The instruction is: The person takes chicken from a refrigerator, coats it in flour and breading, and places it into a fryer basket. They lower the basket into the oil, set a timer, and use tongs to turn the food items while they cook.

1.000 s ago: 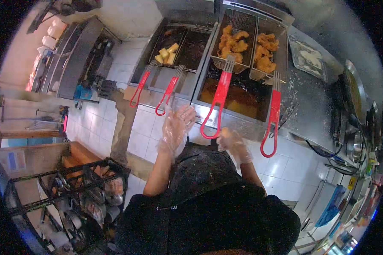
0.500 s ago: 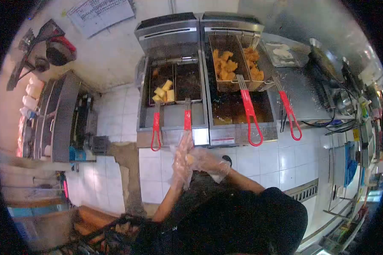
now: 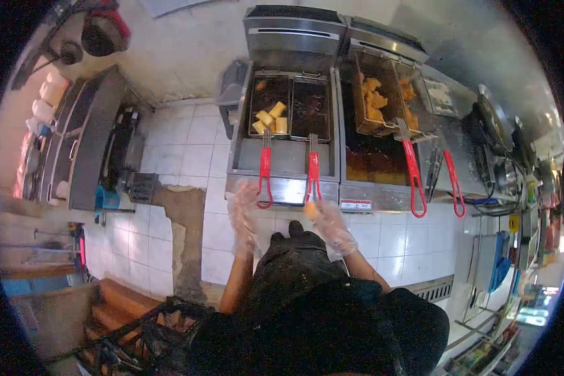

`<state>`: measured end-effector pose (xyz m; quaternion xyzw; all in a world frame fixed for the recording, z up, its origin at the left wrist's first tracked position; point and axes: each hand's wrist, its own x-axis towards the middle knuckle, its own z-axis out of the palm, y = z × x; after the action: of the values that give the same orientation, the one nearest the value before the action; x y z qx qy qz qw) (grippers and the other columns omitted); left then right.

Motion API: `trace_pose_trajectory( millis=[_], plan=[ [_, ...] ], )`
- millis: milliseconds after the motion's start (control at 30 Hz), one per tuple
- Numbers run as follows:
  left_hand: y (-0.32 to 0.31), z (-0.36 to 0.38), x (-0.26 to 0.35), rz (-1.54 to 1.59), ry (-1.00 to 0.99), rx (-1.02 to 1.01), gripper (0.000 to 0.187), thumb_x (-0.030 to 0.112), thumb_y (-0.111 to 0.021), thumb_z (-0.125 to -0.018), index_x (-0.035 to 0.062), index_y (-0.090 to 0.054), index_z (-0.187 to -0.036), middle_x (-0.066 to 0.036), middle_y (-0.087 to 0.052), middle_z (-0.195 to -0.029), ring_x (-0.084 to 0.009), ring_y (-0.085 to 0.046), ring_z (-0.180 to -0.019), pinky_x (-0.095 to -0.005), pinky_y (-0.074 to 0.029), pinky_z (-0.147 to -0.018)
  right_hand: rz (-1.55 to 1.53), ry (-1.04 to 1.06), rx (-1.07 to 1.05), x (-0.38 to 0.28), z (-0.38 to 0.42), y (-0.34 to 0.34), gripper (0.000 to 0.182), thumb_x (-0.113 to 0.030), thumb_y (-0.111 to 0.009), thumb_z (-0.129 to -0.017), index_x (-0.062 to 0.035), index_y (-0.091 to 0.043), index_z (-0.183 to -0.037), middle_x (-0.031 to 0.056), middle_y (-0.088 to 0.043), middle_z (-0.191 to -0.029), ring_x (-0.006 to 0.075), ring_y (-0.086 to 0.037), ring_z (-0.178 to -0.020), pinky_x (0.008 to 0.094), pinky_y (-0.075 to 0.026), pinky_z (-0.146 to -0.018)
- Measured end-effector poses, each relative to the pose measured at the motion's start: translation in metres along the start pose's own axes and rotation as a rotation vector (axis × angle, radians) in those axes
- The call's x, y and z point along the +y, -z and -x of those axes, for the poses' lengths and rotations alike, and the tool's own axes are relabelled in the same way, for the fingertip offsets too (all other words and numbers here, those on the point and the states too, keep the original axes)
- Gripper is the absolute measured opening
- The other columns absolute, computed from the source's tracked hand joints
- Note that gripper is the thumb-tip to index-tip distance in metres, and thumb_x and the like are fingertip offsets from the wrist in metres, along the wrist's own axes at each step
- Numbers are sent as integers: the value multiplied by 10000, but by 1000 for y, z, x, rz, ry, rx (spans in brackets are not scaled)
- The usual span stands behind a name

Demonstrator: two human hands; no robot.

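Observation:
My left hand (image 3: 243, 216), in a clear plastic glove, has its fingers stretched out, just left of the red handle (image 3: 265, 182) of the left fry basket. My right hand (image 3: 333, 230), also gloved, pinches a small yellow-orange piece of food (image 3: 311, 210). It is below the red handle (image 3: 313, 172) of the neighbouring basket. Several pale yellow food chunks (image 3: 281, 125) lie near the front of the left fry basket (image 3: 288, 94). Dark oil shows in the basket beside it (image 3: 311, 103).
To the right, a second fryer (image 3: 382, 194) bears two raised baskets with golden fried pieces (image 3: 374, 100), their red handles (image 3: 415, 182) jutting forward. Beyond it are a steel counter with a tray (image 3: 440, 97) and pans (image 3: 494, 116). A dark shelf unit (image 3: 91, 138) stands left.
My hands were together in front of the left fryer and have moved apart, left hand leftward, right hand rightward. The yellow-orange piece is now in the right hand. The view has shifted.

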<state>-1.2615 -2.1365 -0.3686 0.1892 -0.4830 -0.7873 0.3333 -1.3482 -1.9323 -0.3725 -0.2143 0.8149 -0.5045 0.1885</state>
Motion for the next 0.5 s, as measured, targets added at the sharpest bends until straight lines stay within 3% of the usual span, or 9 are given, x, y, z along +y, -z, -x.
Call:
trace_pose_trajectory(
  millis=[67,133,200,267,333,400,433,500],
  plan=[
    [17,-8,6,-7,137,154,447,358,-414,-870,21,-494,-1153,-105,-564,-1056,-205,-524,-977,-336,-383,-890,123,-55,80,38,-15,2,235,-201,-571,-785,12,-584,-883,77,-577,-664,130,-533,-612,282,-442,-525],
    [46,-12,-14,-128,142,125,529,434,-402,-861,12,-459,-1175,-128,-549,-1074,-228,-513,-998,-369,-379,-891,249,-106,175,48,-29,-1,199,-169,-573,-773,3,-593,-870,82,-591,-682,132,-538,-602,292,-446,-532],
    [48,-24,-29,-242,149,88,615,510,-390,-851,3,-424,-1196,-151,-534,-1092,-252,-502,-1020,-402,-374,-893,166,-50,347,37,-41,1,213,-173,-596,-723,-1,-558,-841,163,-565,-743,322,-550,-671,397,-430,-606],
    [44,-30,-36,-448,477,61,620,528,-433,-828,-1,-457,-1151,-135,-555,-1052,-237,-525,-963,-381,-399,-844,253,-60,327,-5,-52,10,201,-173,-593,-725,-7,-558,-834,161,-563,-723,328,-547,-658,397,-428,-594],
    [29,-36,-34,-553,488,-21,563,498,-425,-848,9,-483,-1120,-100,-573,-987,-194,-538,-885,-328,-411,-801,347,-96,292,-45,-57,11,189,-172,-590,-728,-14,-559,-827,159,-561,-702,333,-544,-646,398,-426,-582],
    [20,-40,-38,-229,617,-116,550,466,-367,-872,-5,-514,-1115,-153,-553,-1087,-249,-530,-999,-363,-388,-890,117,90,423,-72,-61,0,205,-226,-581,-755,-34,-597,-827,137,-572,-676,301,-570,-645,371,-443,-588],
    [21,-44,-37,-233,631,-129,550,466,-367,-872,-5,-514,-1115,-153,-553,-1087,-249,-530,-999,-363,-388,-890,120,74,434,-61,-67,-13,205,-226,-581,-755,-34,-597,-827,137,-572,-676,301,-570,-645,371,-443,-588],
    [29,-61,-31,-746,624,-354,494,430,-334,-895,27,-530,-1103,-163,-553,-1084,-285,-524,-996,-366,-394,-881,343,175,104,-25,-85,-40,214,-241,-567,-764,-44,-581,-846,140,-562,-687,276,-577,-677,367,-445,-610]
  ],
)
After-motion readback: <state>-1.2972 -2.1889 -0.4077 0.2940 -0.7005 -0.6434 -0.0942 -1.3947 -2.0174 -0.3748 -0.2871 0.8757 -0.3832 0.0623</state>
